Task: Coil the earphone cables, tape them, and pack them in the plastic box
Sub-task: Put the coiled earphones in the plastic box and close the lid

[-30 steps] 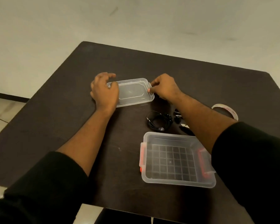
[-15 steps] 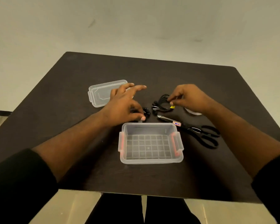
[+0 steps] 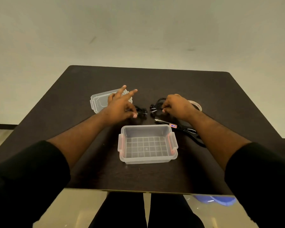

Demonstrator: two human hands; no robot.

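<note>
On the dark desk (image 3: 204, 89) 2 bundles of black earphone cable are seen beyond the clear plastic box (image 3: 147, 144), which stands open near the front edge with a grid-patterned floor and orange-tinted latches. The left bundle (image 3: 142, 111) is touched by the left hand (image 3: 122, 104), whose thumb lies at the cable while 2 fingers (image 3: 132, 92) are stretched straight and apart above the box lid (image 3: 99, 102). The right bundle (image 3: 156, 106) is pinched by the right hand (image 3: 176, 105), its fingers curled round the cable. A roll of tape (image 3: 196, 105) is partly hidden behind that hand. Black scissors (image 3: 186, 130) lie just right of the box.
</note>
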